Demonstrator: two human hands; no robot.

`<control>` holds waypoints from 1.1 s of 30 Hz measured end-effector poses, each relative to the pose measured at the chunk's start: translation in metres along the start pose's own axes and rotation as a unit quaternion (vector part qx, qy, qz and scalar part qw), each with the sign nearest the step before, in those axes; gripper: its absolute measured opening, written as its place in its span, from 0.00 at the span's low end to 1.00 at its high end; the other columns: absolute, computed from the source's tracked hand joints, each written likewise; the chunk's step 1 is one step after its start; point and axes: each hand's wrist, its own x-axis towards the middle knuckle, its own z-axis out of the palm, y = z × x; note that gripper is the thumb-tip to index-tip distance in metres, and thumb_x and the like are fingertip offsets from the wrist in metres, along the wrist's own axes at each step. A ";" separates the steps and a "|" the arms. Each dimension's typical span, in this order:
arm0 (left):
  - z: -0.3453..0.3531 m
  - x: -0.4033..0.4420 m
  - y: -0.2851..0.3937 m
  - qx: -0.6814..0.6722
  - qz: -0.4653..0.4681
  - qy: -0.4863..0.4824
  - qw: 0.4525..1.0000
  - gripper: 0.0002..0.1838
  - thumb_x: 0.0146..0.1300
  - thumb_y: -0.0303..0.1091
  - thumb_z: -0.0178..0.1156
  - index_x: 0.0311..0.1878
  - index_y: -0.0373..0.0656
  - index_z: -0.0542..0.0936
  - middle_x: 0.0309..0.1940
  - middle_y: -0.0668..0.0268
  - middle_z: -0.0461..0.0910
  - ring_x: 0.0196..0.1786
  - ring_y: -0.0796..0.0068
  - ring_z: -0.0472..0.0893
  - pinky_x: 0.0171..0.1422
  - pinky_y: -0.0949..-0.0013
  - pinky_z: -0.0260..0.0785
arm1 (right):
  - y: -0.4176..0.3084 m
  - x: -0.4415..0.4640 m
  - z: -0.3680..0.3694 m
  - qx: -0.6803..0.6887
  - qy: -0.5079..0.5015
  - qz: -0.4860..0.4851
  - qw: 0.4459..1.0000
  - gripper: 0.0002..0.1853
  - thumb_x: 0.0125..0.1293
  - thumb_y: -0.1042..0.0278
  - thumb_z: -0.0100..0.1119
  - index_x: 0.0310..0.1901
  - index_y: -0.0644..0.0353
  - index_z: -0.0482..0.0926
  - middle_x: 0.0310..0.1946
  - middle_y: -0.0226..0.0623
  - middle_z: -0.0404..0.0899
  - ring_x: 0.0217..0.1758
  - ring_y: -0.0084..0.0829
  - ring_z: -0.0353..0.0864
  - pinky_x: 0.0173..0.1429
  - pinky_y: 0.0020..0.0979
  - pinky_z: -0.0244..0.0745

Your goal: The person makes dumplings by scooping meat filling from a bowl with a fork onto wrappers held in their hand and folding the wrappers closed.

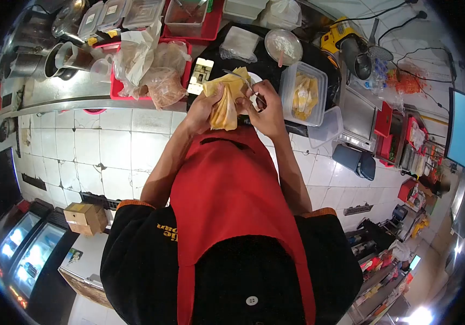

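Your left hand [214, 106] was closed on a stack of yellow sheets [225, 112], its thumb laid across them, with the lower part hanging in folds over the top of your red apron [232, 184]. Your right hand [265, 111] was drawn narrow, fingers bent around a slim metal utensil [246, 80] at the sheets' two o'clock edge; its exact kind could not be made out. The sheets were up in your grasp, over the near edge of the black-topped counter [316, 52].

At three o'clock from your hands stood a clear container [323, 86] with more yellow sheets [305, 97] inside, dusted white, and a clear lid [327, 127] lay just beyond it, between three and four. A bowl of white powder [284, 47] sat between one and two o'clock, a plastic-wrapped packet [240, 43] at twelve. Near ten, a red tray [117, 86] carried plastic bags [163, 86].

For writing, your black shirt [135, 254] bore gold lettering [168, 232] at seven o'clock, upside down in this view and partly covered by the apron; "pan" could be read on one line. Farther off at ten, lidded tubs [114, 16] had pale labels, their print too small to read. The cardboard box [85, 218] at eight showed no legible wording.
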 end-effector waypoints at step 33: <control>-0.113 -0.013 0.022 -0.258 0.192 -0.052 0.945 0.27 0.78 0.51 0.42 0.66 0.41 0.71 0.63 0.56 0.75 0.64 0.55 0.76 0.69 0.47 0.69 | 0.135 -0.036 0.000 -0.316 -0.030 0.151 0.936 0.17 0.58 0.76 0.56 0.43 0.45 0.89 0.38 0.41 0.84 0.43 0.45 0.84 0.47 0.45 0.78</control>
